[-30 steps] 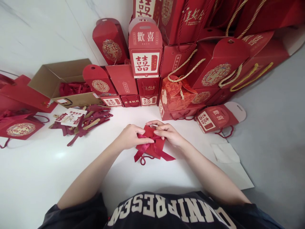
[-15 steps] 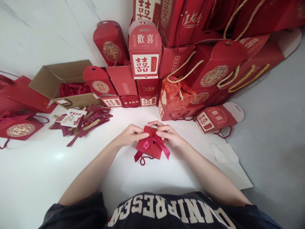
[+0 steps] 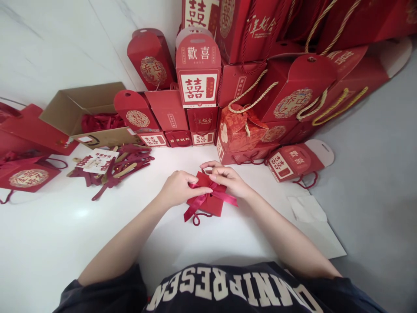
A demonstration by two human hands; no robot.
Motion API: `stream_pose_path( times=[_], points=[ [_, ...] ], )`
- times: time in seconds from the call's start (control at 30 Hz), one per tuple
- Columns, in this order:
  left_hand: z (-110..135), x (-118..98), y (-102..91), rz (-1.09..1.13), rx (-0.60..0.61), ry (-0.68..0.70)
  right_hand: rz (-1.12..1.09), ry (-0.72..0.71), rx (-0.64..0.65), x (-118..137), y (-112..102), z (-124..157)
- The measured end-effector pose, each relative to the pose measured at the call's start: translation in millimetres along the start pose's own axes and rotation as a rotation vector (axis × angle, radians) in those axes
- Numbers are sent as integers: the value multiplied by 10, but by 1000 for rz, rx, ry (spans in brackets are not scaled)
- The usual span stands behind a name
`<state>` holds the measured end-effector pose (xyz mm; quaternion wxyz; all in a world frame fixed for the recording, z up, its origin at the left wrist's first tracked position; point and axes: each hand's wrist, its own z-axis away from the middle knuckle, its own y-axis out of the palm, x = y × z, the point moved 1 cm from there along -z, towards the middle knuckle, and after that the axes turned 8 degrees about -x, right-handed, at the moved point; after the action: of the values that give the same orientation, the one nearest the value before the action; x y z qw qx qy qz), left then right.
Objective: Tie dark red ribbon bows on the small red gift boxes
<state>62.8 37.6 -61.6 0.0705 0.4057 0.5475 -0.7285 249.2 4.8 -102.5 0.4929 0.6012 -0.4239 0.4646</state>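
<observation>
Small red paper box (image 3: 213, 208) on the white counter (image 3: 163, 243), directly before the person, both hands on it. Glossy crimson satin ribbon (image 3: 196, 203) knotted across its top, tails spread to either side; dark-red twisted cord loop (image 3: 196, 220) at the near edge. Left hand (image 3: 178, 188): grip narrow, holding the ribbon, thumb laid over the knot. Right hand (image 3: 232, 180): at the box's far right corner, fingers bent, thumb near the knot; cannot tell whether its grip pinches ribbon. Beyond: stacked red cardboard gift boxes (image 3: 198, 82). Leftward: open brown cardboard carton (image 3: 109, 137).
</observation>
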Motion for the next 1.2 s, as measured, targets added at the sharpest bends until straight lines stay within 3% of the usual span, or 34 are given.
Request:
stream_pose_path(
  times=[0.43,0.53,0.67,0.73,1.0,1.2],
  points=[
    [-15,-5,-31,-5,29,14,-222,87,10,-92,-17,18],
    [-9,10,-24,15,29,12,-125,63,30,-23,-21,15],
    [-4,26,-15,52,17,6,171,-78,29,90,-59,43],
    [-5,32,-14,60,20,8,197,-93,14,100,-72,67],
    [-17,36,-20,33,45,39,-58,-16,30,-20,-49,101],
    [-13,50,-15,69,49,27,-148,12,-37,-64,-55,95]
  ],
)
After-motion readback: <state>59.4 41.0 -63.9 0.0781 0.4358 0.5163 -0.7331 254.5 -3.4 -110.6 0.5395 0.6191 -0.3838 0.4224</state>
